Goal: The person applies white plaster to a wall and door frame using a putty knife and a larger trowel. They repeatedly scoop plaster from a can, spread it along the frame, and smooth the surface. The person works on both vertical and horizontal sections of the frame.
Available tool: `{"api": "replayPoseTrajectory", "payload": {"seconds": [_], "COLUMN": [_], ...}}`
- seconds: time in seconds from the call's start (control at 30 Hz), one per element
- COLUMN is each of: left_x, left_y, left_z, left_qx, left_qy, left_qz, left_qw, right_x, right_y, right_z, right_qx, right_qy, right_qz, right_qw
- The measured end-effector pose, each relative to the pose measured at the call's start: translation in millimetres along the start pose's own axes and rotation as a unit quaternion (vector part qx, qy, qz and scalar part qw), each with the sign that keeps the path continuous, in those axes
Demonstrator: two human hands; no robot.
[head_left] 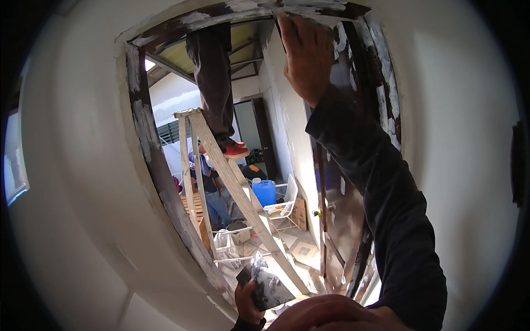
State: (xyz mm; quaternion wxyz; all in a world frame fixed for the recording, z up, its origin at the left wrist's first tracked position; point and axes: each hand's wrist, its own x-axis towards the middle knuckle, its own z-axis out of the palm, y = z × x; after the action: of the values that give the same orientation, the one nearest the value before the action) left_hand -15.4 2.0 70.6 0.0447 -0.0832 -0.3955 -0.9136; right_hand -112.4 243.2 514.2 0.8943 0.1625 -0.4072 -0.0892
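Note:
My right hand (306,58) is raised to the top of a dark brown door frame (190,23) smeared with whitish-grey putty. Its fingers are pressed together over a thin, dark-edged flat tool, mostly hidden behind them, close against the top bar. Low in the view, my left hand (249,302) grips a dark flat square plate (268,288) from its left edge. A lump of grey-white putty (258,266) sits at the plate's upper edge, with more spread across its face.
Beyond the doorway a person in red shoes (236,150) stands on a wooden stepladder (221,157). Another person (212,193) is behind it. A blue jug (264,192) is beside a white chair (288,196). A dark door (348,176) stands on the right.

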Motion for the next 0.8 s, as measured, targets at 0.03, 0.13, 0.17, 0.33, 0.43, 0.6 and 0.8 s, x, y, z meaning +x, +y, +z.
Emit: {"api": "replayPoseTrajectory", "payload": {"seconds": [0.03, 0.13, 0.17, 0.33, 0.43, 0.6, 0.8], "left_x": [0, 4, 5, 11, 16, 28, 39], "left_y": [4, 14, 17, 23, 21, 10, -9], "left_z": [-7, -28, -36, -71, -87, -102, -114], "left_qx": [0.032, 0.081, 0.079, 0.076, 0.073, 0.063, 0.052], "left_qy": [0.009, 0.027, 0.027, 0.016, 0.002, -0.033, -0.07], "left_qz": [0.022, 0.059, 0.06, 0.051, 0.036, -0.004, -0.044], "left_qw": [0.999, 0.995, 0.995, 0.996, 0.997, 0.997, 0.995], "right_x": [12, 36, 40, 32, 33, 63, 81], "right_y": [0, -1, -2, -21, -14, 4, -7], "right_z": [20, 66, 77, 77, 51, 41, 50], "right_qx": [-0.009, -0.057, -0.077, -0.159, -0.167, -0.218, -0.091], "right_qy": [0.008, 0.072, 0.096, 0.002, -0.061, -0.14, -0.139], "right_qz": [0.0, -0.009, -0.013, 0.01, 0.026, 0.056, -0.024], "right_qw": [1.0, 0.996, 0.992, 0.987, 0.984, 0.964, 0.986]}}
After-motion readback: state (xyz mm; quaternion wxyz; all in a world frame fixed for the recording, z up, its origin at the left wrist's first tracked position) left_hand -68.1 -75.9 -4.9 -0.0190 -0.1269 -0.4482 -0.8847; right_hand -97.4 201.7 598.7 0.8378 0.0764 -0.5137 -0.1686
